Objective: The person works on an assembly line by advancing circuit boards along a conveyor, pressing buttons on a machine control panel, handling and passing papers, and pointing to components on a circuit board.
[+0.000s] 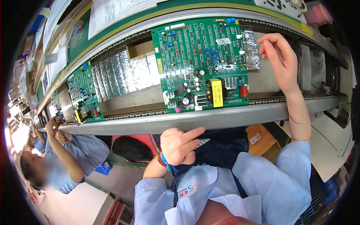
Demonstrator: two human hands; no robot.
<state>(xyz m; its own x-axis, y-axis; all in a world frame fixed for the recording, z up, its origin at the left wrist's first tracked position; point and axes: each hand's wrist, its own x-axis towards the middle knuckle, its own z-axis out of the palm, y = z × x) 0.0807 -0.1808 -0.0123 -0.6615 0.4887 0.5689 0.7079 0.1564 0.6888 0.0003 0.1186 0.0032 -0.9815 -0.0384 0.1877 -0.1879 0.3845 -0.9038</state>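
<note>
A large green circuit board lies across the conveyor rails, with a yellow transformer and a red component along its near edge. My left hand is below the near rail, its fingers closed on a small silvery striped piece; one finger points right. Beyond the board's right edge, my right hand hangs over the conveyor with fingers curled and tips close together. Whatever lies between those tips, if anything, is too small to make out. Neither hand touches the board.
Another green board sits further left on the conveyor, near a co-worker's hands. The near metal rail runs between my body and the board. Papers lie beyond the far rail. A cardboard box stands below at right.
</note>
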